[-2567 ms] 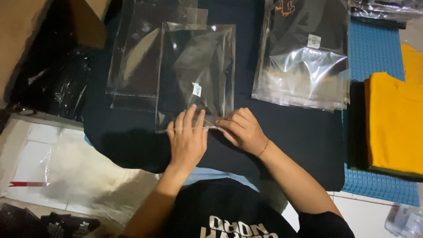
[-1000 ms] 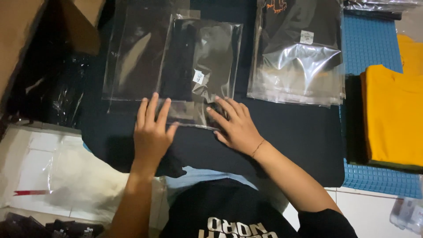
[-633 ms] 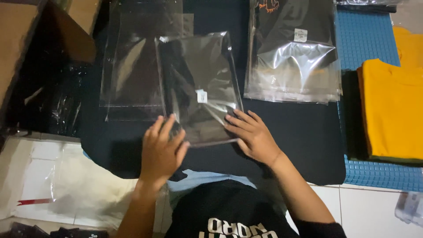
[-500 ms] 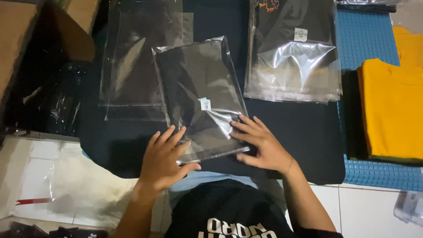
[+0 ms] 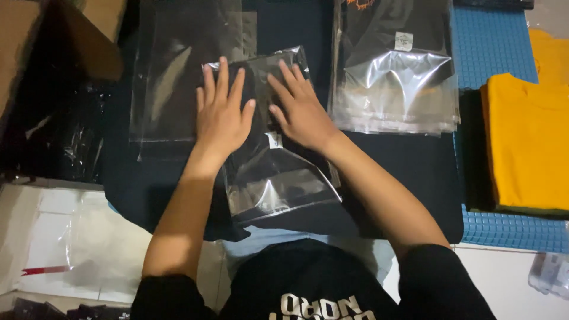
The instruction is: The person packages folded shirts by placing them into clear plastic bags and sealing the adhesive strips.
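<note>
Head view: your left hand (image 5: 222, 115) and right hand (image 5: 299, 109) lie flat, fingers spread, pressing the far half of the clear bagged black shirt (image 5: 272, 160) on the black cloth (image 5: 403, 172), between empty clear bags (image 5: 172, 77) and a bagged stack (image 5: 394, 71).

We see a stack of yellow shirts (image 5: 533, 142) on a blue grid mat (image 5: 495, 47) at right; a pile of bagged black garments (image 5: 394, 65) beside it; a cardboard box (image 5: 35, 41) far left; empty clear bags (image 5: 172, 77) nearby.
</note>
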